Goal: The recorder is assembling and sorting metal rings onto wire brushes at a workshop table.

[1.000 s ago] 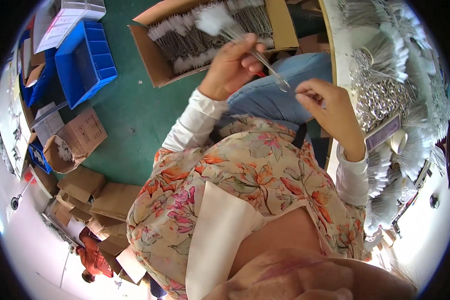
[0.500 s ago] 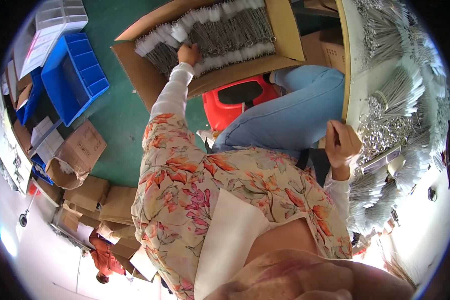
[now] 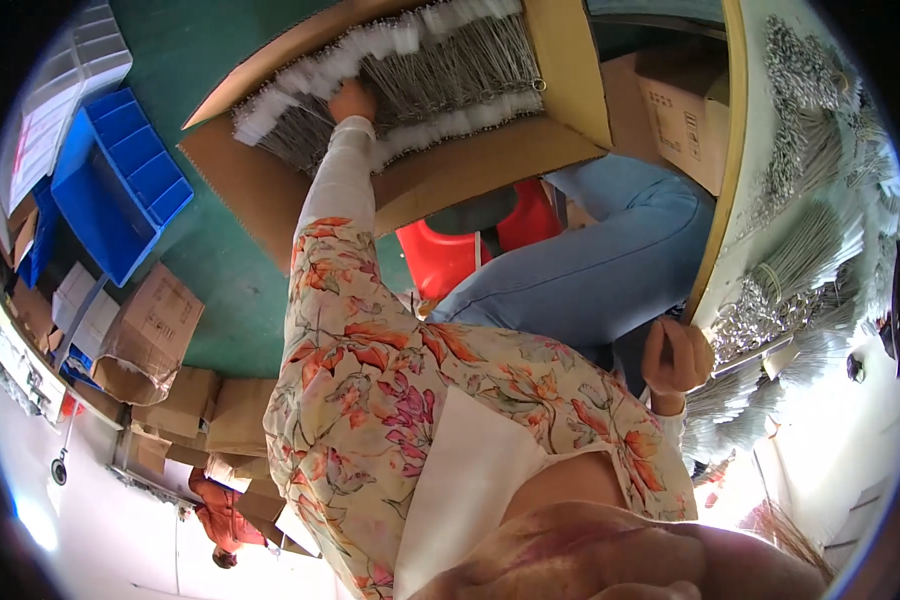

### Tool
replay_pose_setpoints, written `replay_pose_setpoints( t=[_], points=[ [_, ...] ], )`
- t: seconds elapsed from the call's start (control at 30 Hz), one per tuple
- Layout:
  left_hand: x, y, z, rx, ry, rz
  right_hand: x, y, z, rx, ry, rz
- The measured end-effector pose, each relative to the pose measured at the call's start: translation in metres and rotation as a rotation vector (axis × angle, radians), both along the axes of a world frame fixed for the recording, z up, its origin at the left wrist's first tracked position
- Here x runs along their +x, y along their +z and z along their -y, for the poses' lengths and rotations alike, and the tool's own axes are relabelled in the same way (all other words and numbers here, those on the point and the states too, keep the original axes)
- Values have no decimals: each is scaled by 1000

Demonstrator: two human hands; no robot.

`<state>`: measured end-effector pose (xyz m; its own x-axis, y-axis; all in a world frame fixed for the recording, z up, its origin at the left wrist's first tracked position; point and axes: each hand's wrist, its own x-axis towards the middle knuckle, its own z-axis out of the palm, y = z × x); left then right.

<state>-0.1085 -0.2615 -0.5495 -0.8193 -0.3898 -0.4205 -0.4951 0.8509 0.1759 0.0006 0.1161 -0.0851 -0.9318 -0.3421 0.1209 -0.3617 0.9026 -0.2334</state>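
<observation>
My left hand (image 3: 354, 102) reaches into an open cardboard box (image 3: 470, 170) at the top of the view. Its fingers curl down among wire-stemmed pieces (image 3: 440, 75) with white, translucent ends and small rings. They look like thin brushes, packed in rows. The fingertips are hidden, so what they grip is not visible. My right hand (image 3: 678, 358) is half curled beside the edge of the worktable (image 3: 718, 230) on the right, with nothing visible in it. Near it lie heaps of similar wire pieces (image 3: 805, 245) and shiny metal rings (image 3: 760, 310).
A red plastic stool (image 3: 440, 258) stands below the box, next to my knee. Blue bins (image 3: 120, 185) and cardboard boxes (image 3: 155, 325) are on the left. Another carton (image 3: 685, 115) sits by the table. A person in orange (image 3: 228, 515) is far off at lower left.
My left hand has moved slightly left and sits lower among the wire stems. My right hand has drawn back along the table edge toward my body. The whole view has shifted a little.
</observation>
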Motion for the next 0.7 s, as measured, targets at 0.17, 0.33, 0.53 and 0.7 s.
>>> replay_pose_setpoints(
  t=[0.17,0.33,0.53,0.7],
  points=[
    [-19,-54,15,-33,-42,135,-2,3,0,35,5,22],
    [-26,-21,36,101,-212,306,-5,3,2,-29,-6,21],
    [-41,138,77,496,-138,-48,-3,5,5,-3,-36,-42],
    [-77,209,100,-141,-362,-572,4,2,2,-1,-36,-55]
  ],
)
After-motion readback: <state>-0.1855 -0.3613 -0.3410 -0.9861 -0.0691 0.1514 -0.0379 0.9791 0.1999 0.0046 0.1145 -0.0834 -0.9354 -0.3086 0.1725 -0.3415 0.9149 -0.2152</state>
